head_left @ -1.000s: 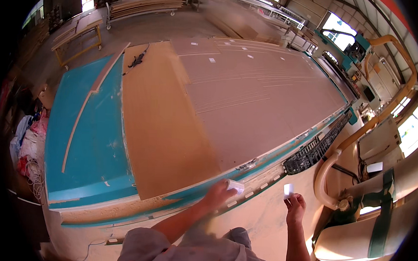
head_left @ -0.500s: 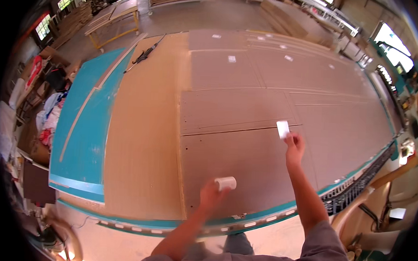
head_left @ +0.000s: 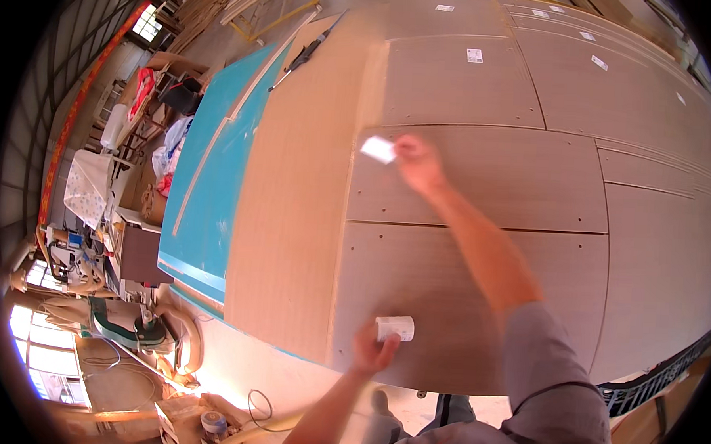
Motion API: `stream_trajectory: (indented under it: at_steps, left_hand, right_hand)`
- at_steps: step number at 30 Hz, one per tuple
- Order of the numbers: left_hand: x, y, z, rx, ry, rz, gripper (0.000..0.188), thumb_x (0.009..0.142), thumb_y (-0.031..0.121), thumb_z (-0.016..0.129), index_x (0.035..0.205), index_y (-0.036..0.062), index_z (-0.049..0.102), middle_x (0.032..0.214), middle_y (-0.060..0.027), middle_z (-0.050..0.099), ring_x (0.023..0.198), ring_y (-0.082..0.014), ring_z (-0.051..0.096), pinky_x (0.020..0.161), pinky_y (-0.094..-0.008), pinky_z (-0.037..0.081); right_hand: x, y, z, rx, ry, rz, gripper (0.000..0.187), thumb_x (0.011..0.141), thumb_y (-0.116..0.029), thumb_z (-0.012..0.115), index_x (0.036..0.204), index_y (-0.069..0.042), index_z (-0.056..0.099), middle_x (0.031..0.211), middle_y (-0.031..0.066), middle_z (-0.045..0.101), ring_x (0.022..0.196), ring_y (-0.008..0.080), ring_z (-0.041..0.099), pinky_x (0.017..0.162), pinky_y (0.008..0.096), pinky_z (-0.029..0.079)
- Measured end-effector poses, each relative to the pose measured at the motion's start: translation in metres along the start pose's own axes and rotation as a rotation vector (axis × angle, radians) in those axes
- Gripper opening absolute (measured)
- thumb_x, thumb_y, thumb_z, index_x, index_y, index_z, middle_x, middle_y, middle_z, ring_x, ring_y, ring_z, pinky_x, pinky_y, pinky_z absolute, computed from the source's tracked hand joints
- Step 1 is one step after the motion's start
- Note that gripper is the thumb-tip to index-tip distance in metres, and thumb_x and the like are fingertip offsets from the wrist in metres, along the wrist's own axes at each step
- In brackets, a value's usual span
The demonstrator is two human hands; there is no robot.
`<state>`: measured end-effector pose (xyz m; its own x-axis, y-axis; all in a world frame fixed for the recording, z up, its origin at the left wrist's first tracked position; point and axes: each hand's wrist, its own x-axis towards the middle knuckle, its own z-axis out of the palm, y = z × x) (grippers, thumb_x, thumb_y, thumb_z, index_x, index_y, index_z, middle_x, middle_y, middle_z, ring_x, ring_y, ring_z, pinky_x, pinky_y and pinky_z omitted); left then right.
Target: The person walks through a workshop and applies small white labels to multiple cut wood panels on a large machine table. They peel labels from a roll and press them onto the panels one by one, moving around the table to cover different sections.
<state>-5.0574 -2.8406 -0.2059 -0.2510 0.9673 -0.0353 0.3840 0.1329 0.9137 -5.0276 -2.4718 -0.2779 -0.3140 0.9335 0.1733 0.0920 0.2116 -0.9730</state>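
Observation:
My left hand (head_left: 374, 348) grips a white roll of labels (head_left: 395, 328) low over the near left part of the grey-brown panels. Between the fingertips of my right hand (head_left: 418, 161), a white label (head_left: 378, 149) hangs by one edge. That arm reaches forward and left across a cut grey-brown panel (head_left: 484, 180), which has small drilled holes near its corners. Whether the label touches the panel, I cannot tell. On a panel farther back lies another white label (head_left: 475, 56), with several more to its right.
Left of the panels runs a bare tan board strip (head_left: 293, 195), then a turquoise table surface (head_left: 205, 207) with a thin wood strip along it. A dark air blow gun (head_left: 303, 57) lies at the far end. Green machinery (head_left: 125, 323) stands at the left.
My right hand has swung left with the label, from the right-hand panels to the left edge of a middle panel. The left hand still holds the roll. The view has turned left.

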Motion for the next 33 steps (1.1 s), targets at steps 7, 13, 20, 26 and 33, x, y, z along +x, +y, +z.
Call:
stream_trajectory:
  at_steps: [7,13,20,26,33]
  left_hand:
    - [0.001,-0.004,-0.002,0.055,0.039,0.164,0.02,0.086,0.021,0.065,0.095,0.004,0.069,0.087,-0.0148,0.066,0.079,-0.0319,0.065,0.068,-0.0368,0.052]
    - [0.001,-0.01,-0.002,0.038,0.019,0.138,0.019,0.085,0.019,0.065,0.096,0.0046,0.07,0.092,-0.0158,0.067,0.085,-0.0332,0.066,0.073,-0.0383,0.052]
    - [-0.002,-0.008,-0.007,-0.005,0.018,0.154,0.018,0.087,0.018,0.065,0.096,0.0038,0.07,0.092,-0.0148,0.066,0.082,-0.0297,0.066,0.071,-0.0351,0.052]
    - [-0.002,-0.007,-0.003,-0.116,0.035,0.118,0.018,0.09,0.017,0.062,0.098,0.0015,0.07,0.088,-0.0107,0.066,0.076,-0.0201,0.065,0.063,-0.0301,0.05]
    - [-0.002,-0.028,0.002,-0.324,0.005,-0.084,0.025,0.093,0.024,0.064,0.094,-0.0008,0.07,0.083,-0.0045,0.065,0.07,-0.0106,0.059,0.062,-0.0256,0.047]
  right_hand:
    - [-0.01,-0.021,-0.165,-0.427,0.389,-0.333,0.005,0.09,-0.01,0.059,0.091,-0.007,0.062,0.096,0.0086,0.066,0.09,0.0227,0.063,0.08,0.0385,0.049]
    - [-0.059,-0.031,-0.143,-0.825,-0.238,-0.534,0.033,0.086,-0.021,0.065,0.114,-0.004,0.06,0.122,0.0097,0.062,0.117,0.0289,0.055,0.102,0.0425,0.042]
    - [-0.091,-0.053,-0.105,-1.018,-0.446,-0.436,0.074,0.088,-0.042,0.06,0.143,0.002,0.035,0.153,0.0134,0.03,0.143,0.0287,0.026,0.118,0.0409,0.023]
    - [-0.153,-0.084,-0.153,-1.031,-0.402,-0.198,0.067,0.088,-0.037,0.062,0.14,-0.002,0.041,0.15,0.0121,0.037,0.139,0.0295,0.033,0.115,0.0415,0.027]
    - [-0.29,-0.129,-0.125,-0.619,-0.25,-0.167,0.025,0.079,-0.016,0.071,0.102,-0.008,0.064,0.128,0.0086,0.058,0.121,0.0316,0.051,0.098,0.0431,0.045]
